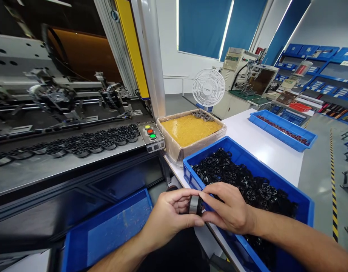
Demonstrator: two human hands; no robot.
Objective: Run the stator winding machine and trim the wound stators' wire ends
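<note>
My left hand (174,211) curls round a short grey metal ring (194,204), its thumb below and fingers above. On the ring's right side sits a black part (200,206), pinched by the fingertips of my right hand (229,207). Both hands meet in front of the near edge of a blue bin (227,141) filled with black spoked plastic parts (242,175). Rows of similar black and grey rings (80,150) lie on the metal ledge at the left. My fingers partly hide the piece I hold.
A machine with a button panel (151,136) stands at the left. Beside it is a plastic-lined box (188,128) with a yellow surface and a few black parts. A long blue tray (281,130) of small reddish pieces lies farther right. Below left is another blue bin (111,223).
</note>
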